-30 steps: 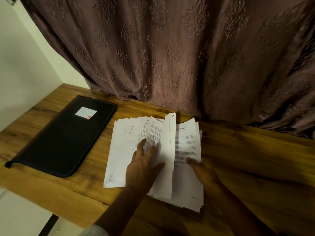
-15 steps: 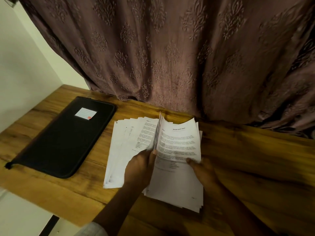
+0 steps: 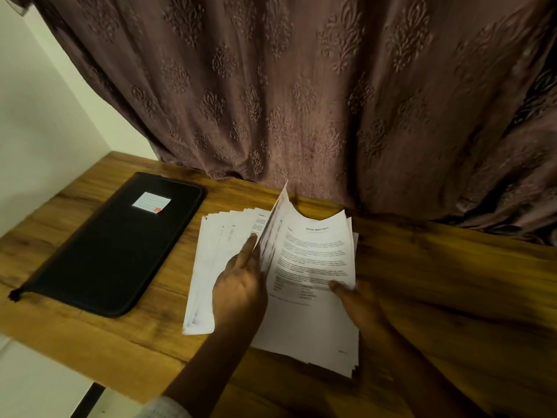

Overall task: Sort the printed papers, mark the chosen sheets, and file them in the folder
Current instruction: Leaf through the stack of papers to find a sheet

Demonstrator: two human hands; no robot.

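Observation:
A stack of printed white papers (image 3: 313, 321) lies on the wooden table (image 3: 452, 282), with several sheets fanned out to the left (image 3: 217, 245). My left hand (image 3: 239, 285) holds one sheet (image 3: 275, 224) standing nearly upright between the fanned sheets and the stack. My right hand (image 3: 355, 300) presses its fingers on the top sheet of the stack, a page titled as a health report. A closed black zip folder (image 3: 111, 251) with a small white label lies flat to the left of the papers.
A brown patterned curtain (image 3: 301, 101) hangs behind the table and touches its back edge. A white wall (image 3: 45, 116) stands at the left. The table's front edge runs at the lower left, with floor below.
The sheet in my left hand has swung from lying over the stack to standing upright, uncovering the report page beneath. My right hand has stayed on the stack.

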